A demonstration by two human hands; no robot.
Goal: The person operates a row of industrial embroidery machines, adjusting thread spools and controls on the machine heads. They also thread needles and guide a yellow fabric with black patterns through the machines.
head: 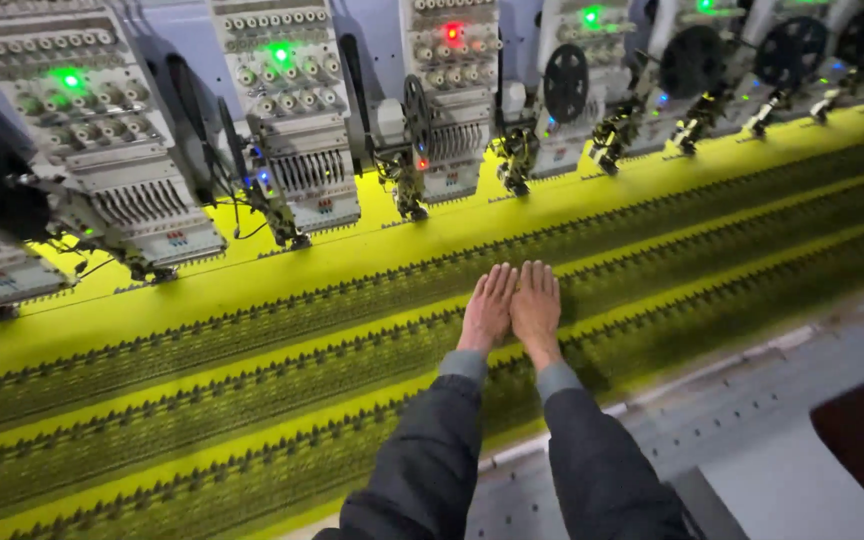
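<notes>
Yellow-green fabric (372, 255), stretched flat across the bed of a multi-head embroidery machine, runs as one long sheet from the lower left to the upper right of the view; its long axis follows the row of heads. Dark green embroidered bands (252, 385) lie along that same axis, with plain yellow strips between them. At the far left stands an embroidery head with a green lamp (70, 80); next to the right, a second head with a green lamp (279, 52); then a head showing a red lamp (451, 32); further right, black spoked wheels (565, 82) mark the remaining heads, which recede toward the upper right corner. Needle assemblies hang just above the plain strip nearest the heads.

Left hand (489, 308) lies palm down on the fabric, fingers straight and together, pointing away from the body toward the heads. Right hand (536, 305) lies flat just beside it, the inner edges of the two hands touching or nearly so; neither hand grips anything. Both rest across an embroidered band, at right angles to its run, well short of the needles. Both forearms, in dark grey sleeves (432, 450), reach forward from the lower edge, roughly parallel. To the right of the arms, a grey metal frame (752, 400) borders the near edge of the fabric.
</notes>
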